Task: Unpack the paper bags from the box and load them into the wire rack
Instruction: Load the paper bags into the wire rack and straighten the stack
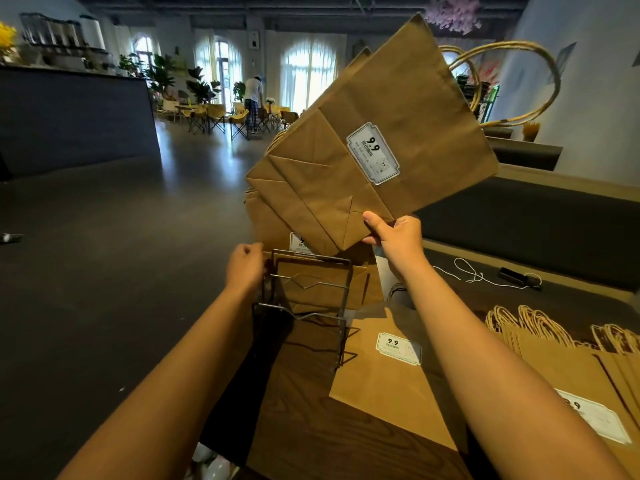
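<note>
The right hand [393, 232] pinches a bag bundle [374, 147] by its bottom at frame centre, apparently to drop it in, while the curled left hand [244, 268] seems to steady the wire rack [308, 292].

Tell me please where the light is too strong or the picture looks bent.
Head view: the arched windows are blown out and glare on the floor; the wide lens bends the edges; the raised paper bags stay sharp, the wire rack is dim.

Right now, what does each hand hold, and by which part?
Right hand pinches the raised paper bags by their folded bottom edge. Left hand grips the wire rack at its left side.
</note>
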The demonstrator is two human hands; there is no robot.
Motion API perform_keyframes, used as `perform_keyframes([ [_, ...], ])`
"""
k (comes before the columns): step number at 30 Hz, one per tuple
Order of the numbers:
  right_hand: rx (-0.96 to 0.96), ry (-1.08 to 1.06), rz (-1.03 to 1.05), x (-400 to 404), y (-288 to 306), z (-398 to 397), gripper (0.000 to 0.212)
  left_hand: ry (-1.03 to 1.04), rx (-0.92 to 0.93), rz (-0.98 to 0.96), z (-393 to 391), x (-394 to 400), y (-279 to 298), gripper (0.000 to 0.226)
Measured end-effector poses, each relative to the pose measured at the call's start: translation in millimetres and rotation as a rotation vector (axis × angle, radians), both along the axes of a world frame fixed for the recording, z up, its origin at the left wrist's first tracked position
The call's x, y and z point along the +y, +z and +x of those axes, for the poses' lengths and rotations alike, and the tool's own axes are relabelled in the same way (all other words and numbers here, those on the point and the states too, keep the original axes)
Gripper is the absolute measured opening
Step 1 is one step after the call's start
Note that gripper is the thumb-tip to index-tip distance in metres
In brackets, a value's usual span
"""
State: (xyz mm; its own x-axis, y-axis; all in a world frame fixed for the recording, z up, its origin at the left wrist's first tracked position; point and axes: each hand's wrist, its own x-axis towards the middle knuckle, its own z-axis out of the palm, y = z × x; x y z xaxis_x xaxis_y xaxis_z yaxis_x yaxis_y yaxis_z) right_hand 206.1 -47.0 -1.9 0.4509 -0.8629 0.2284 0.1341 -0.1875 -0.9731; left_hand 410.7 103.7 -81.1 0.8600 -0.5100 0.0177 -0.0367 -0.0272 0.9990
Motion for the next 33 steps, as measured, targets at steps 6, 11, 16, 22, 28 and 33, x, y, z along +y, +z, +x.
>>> perform_keyframes([
  [6, -0.064, 0.034, 0.072, -3.7, -10.4, 2.6, 0.013, -0.031, -0.187, 0.112, -8.6, 2.4, -2.0, 0.016],
  [11, -0.055, 0.031, 0.056, -8.0, -19.0, 6.9, 0.016, -0.144, -0.412, 0.284, -12.2, 4.5, -2.4, 0.019],
  [16, -0.109, 0.008, 0.111, -8.2, -23.7, 11.3, 0.029, -0.159, -0.445, 0.335, -15.1, 7.6, 0.9, 0.014],
  [22, 0.124, -0.001, -0.033, -12.2, -29.2, 6.1, 0.027, -0.160, -0.456, 0.329, -16.6, 8.1, 2.0, 0.013],
  [28, 0.414, -0.124, -0.322, -10.2, -42.4, 3.7, 0.033, -0.142, -0.351, 0.281, -17.2, 8.5, 2.0, 0.026],
  [33, 0.426, -0.120, -0.374, -4.8, -53.7, 0.8, 0.028, -0.072, -0.287, 0.215, -18.6, 9.2, -0.4, 0.048],
])
